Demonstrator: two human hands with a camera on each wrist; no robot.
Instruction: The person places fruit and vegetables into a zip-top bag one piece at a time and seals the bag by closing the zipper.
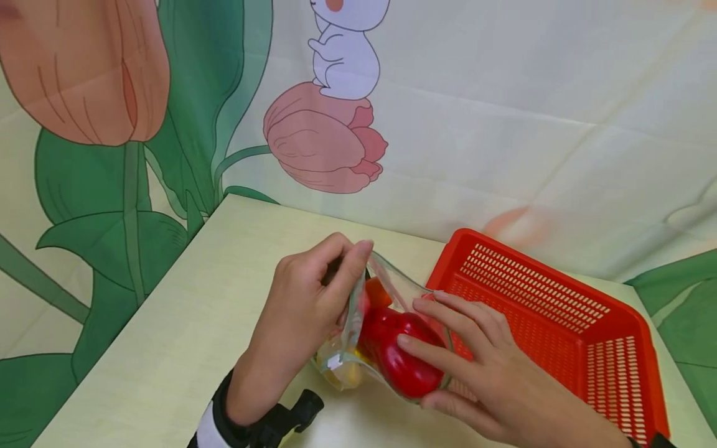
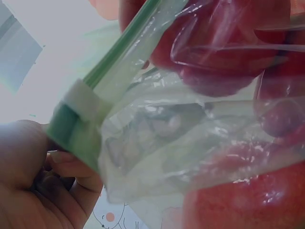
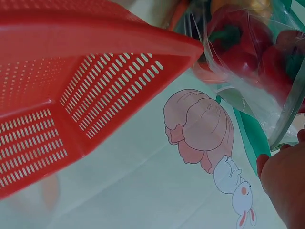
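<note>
A clear zip bag (image 1: 400,277) with a green closure strip and white slider (image 2: 83,102) stands with its mouth spread. My left hand (image 1: 313,292) pinches its left rim, thumb uppermost. A glossy red bell pepper (image 1: 411,361) sits in the mouth. My right hand (image 1: 487,361) lies spread over the pepper and the right rim, its index fingertip on the pepper and its thumb by the lower edge. Inside the bag are another red pepper (image 3: 238,40), an orange-red piece (image 1: 378,292) and yellow things (image 1: 347,373). The film partly hides the contents.
A red perforated plastic basket (image 1: 644,348) stands right of the bag, behind my right hand. The pale table (image 1: 185,348) ends against a printed cloth (image 1: 504,124) with flowers and a rabbit. A black strap clip (image 1: 305,407) hangs at my left wrist.
</note>
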